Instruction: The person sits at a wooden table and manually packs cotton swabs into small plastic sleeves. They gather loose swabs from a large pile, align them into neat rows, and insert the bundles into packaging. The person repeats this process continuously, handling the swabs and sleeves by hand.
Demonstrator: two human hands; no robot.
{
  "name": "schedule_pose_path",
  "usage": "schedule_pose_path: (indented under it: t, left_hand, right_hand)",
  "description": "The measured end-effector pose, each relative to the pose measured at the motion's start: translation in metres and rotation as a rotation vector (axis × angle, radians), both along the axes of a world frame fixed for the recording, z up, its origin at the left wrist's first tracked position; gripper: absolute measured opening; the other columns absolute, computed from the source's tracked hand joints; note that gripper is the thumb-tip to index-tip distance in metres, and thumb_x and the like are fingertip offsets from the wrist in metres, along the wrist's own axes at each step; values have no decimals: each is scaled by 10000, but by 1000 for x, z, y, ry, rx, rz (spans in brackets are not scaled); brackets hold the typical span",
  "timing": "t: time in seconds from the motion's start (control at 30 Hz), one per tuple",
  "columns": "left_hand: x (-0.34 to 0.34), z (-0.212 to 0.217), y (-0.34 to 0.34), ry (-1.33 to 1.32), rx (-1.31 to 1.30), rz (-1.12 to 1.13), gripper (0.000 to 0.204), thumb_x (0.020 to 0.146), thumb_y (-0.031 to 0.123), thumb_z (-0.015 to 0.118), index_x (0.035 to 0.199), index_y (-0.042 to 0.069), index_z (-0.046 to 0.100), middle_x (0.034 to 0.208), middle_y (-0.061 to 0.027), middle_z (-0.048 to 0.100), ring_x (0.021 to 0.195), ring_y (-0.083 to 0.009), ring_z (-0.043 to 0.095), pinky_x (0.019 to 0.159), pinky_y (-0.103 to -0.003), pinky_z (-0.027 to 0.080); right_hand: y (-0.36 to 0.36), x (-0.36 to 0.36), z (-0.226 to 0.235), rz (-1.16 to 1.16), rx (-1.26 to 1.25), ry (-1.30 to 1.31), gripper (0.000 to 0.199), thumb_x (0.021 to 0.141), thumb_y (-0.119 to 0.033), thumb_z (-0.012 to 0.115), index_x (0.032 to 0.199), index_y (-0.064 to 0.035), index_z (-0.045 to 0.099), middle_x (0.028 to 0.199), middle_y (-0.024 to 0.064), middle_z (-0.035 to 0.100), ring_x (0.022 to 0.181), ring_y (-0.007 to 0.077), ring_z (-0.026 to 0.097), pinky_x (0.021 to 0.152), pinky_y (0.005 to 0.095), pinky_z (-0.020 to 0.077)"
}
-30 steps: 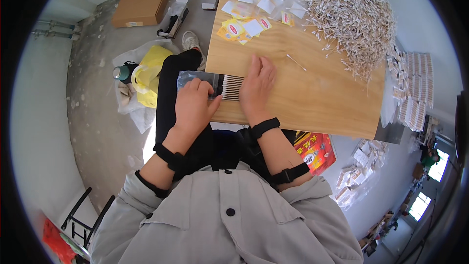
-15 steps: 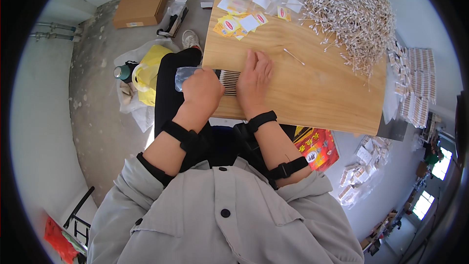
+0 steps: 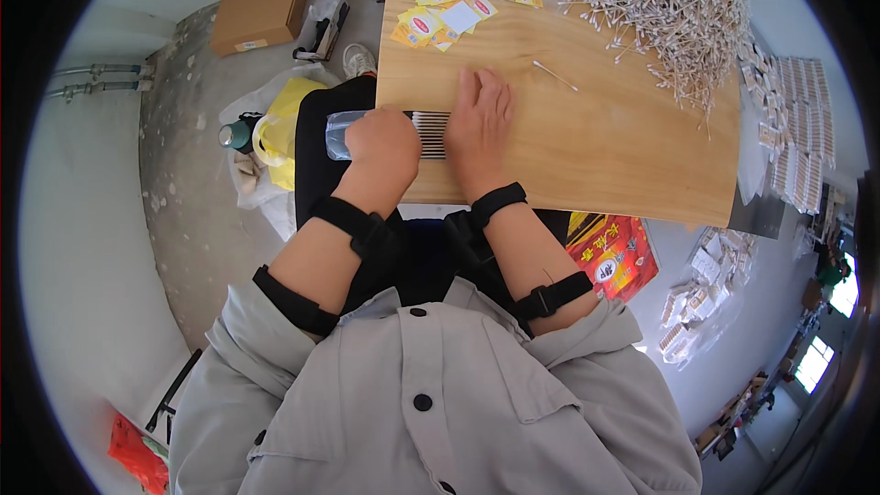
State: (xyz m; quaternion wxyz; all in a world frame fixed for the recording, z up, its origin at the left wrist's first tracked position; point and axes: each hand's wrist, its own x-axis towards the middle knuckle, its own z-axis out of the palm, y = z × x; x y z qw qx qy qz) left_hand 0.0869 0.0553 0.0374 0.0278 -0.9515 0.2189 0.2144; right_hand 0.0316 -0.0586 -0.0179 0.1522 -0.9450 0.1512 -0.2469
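Note:
My left hand [image 3: 383,148] is closed in a fist at the table's left edge. It grips a clear plastic bag [image 3: 339,135], whose end sticks out past the edge over my leg. Between my hands lies a flat row of cotton swabs [image 3: 431,135], side by side; its left part is hidden by my left hand. My right hand [image 3: 478,133] rests flat on the wood with fingers extended, its inner side against the row's right end. A single cotton swab [image 3: 555,75] lies on the table beyond it.
The wooden table [image 3: 587,156] carries a big heap of loose cotton swabs [image 3: 669,9] at the far right. Yellow and white cards [image 3: 422,26] are scattered at the far left. Stacks of packed swabs [image 3: 802,119] stand beyond the right edge. A cardboard box [image 3: 261,9] sits on the floor.
The whole view has shifted slightly, with the table appearing higher. My left fist still grips the bag and my right hand stays flat beside the swab row.

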Motion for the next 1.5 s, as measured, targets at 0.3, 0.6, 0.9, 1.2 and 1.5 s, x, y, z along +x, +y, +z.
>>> schedule_pose_path:
  t: [0.3, 0.6, 0.9, 1.2, 1.5]
  left_hand:
    - [15, 16, 16, 64, -139, 60, 200, 787, 246, 619, 834, 62, 682, 765, -150, 681, 823, -351, 687, 689, -427, 541]
    - [11, 14, 27, 51, -267, 82, 196, 782, 269, 637, 782, 73, 632, 750, -129, 672, 746, -331, 664, 648, -436, 504]
    - [4, -2, 32, -98, -338, 47, 157, 797, 238, 649, 785, 82, 638, 713, -115, 670, 695, -321, 668, 616, -439, 510]
    - [11, -3, 67, -530, -794, 59, 464, 771, 209, 782, 1139, 5, 584, 1059, -164, 632, 918, -291, 631, 792, -374, 516]
    - [1, -59, 80, 556, -1524, 1091, 320, 848, 171, 787, 1064, -25, 654, 924, -32, 695, 809, -85, 631, 748, -230, 501]
  right_hand:
    - [-1, -1, 0, -22, 48, 84, 431, 895, -62, 476, 1317, 28, 501, 1257, 189, 496, 1311, 374, 411, 1148, 537, 257]
    - [4, 3, 3, -11, 94, 85, 433, 883, -54, 481, 1308, 18, 513, 1263, 177, 498, 1321, 362, 408, 1159, 528, 251]
    - [19, 13, 5, 49, 132, 87, 428, 881, -63, 493, 1301, 19, 510, 1258, 174, 503, 1320, 352, 411, 1159, 517, 254]
    - [32, 24, 0, 43, 69, 19, 407, 864, -17, 529, 1271, -16, 517, 1214, 177, 486, 1206, 371, 444, 1066, 487, 348]
    - [44, 26, -3, 25, 26, 80, 413, 909, -42, 525, 1318, -6, 481, 1243, 168, 458, 1271, 366, 413, 1125, 530, 287]
